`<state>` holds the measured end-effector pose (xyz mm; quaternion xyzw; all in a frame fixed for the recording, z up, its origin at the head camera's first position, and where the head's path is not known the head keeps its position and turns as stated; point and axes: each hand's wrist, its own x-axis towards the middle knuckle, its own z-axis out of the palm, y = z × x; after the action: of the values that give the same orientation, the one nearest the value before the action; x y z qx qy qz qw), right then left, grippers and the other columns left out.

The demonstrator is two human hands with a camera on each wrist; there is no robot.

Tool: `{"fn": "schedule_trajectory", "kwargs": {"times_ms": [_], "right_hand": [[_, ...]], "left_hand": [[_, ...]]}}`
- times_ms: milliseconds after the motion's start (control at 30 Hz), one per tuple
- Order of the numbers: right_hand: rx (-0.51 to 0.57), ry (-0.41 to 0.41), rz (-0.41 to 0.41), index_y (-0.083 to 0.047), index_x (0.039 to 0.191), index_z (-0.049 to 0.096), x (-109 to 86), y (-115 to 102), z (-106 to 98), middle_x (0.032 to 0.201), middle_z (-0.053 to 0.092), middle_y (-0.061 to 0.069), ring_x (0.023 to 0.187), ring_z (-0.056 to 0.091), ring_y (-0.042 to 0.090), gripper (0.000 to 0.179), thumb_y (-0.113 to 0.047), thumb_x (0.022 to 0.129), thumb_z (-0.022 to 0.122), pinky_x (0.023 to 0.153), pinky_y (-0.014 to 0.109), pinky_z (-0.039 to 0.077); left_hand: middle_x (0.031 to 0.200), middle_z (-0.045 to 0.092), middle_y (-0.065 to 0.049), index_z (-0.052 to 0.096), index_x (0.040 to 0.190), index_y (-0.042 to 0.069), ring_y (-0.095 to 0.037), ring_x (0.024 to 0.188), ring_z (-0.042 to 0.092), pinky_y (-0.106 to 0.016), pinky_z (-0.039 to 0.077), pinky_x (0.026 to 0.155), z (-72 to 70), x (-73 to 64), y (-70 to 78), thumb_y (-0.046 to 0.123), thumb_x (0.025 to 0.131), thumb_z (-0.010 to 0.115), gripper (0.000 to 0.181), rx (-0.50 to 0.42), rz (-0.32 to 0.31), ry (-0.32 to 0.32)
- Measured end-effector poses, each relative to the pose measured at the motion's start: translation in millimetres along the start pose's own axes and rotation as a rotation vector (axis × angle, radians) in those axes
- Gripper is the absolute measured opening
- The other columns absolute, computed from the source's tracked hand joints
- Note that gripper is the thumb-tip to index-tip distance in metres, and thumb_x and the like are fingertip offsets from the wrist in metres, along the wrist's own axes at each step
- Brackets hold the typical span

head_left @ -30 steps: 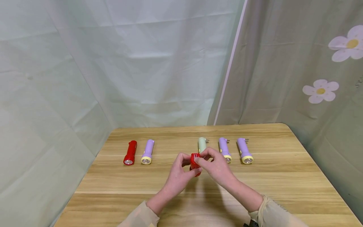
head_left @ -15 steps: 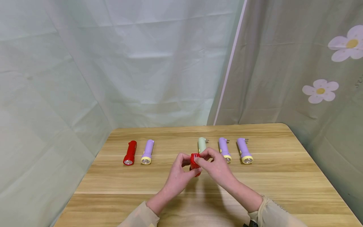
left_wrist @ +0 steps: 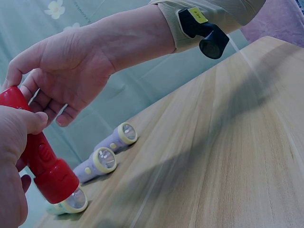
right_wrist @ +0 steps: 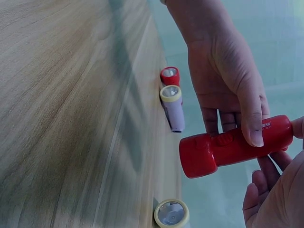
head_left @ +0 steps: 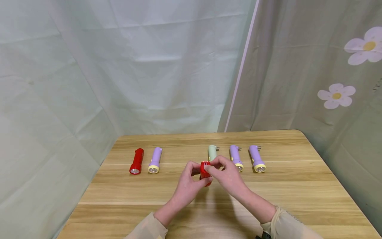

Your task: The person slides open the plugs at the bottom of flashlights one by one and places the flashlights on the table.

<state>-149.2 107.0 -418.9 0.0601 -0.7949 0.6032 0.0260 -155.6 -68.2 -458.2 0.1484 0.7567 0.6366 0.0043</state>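
My left hand (head_left: 187,186) grips a red flashlight (right_wrist: 242,145) above the table, thumb along its body. Its head points down toward the table, with the tail end up. At that tail end my right hand (head_left: 229,176) pinches with thumb and forefinger; the other fingers hang loosely curled in the left wrist view. Part of the flashlight's body is hidden behind the fingers. Right behind the hands lies a light green flashlight (head_left: 212,152), partly covered. Two purple flashlights with yellow heads, one nearer (head_left: 236,157) and one farther right (head_left: 257,158), show metal plug prongs sticking out.
On the left of the wooden table (head_left: 134,192) lie another red flashlight (head_left: 137,160) and a purple flashlight (head_left: 155,160), no prongs visible on them. Pale curtains (head_left: 167,66) stand around the table's back and sides.
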Motion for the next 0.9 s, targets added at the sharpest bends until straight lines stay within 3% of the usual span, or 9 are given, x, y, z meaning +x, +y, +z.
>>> {"fn": "schedule_trajectory", "kwargs": {"times_ms": [900], "right_hand": [[0.003, -0.008, -0.012, -0.019, 0.09, 0.071, 1.4, -0.2, 1.7, 0.092, 0.068, 0.001, 0.092, 0.058, 0.025, 0.007, -0.025, 0.093, 0.073, 0.07, 0.038, 0.049]], "left_hand": [[0.113, 0.065, 0.001, 0.056, 0.113, 0.018, -0.022, 0.109, 0.061, -0.062, 0.04, 0.102, 0.7, 0.0, -2.9, 0.017, 0.085, 0.084, 0.039, -0.009, -0.001, 0.01]]}}
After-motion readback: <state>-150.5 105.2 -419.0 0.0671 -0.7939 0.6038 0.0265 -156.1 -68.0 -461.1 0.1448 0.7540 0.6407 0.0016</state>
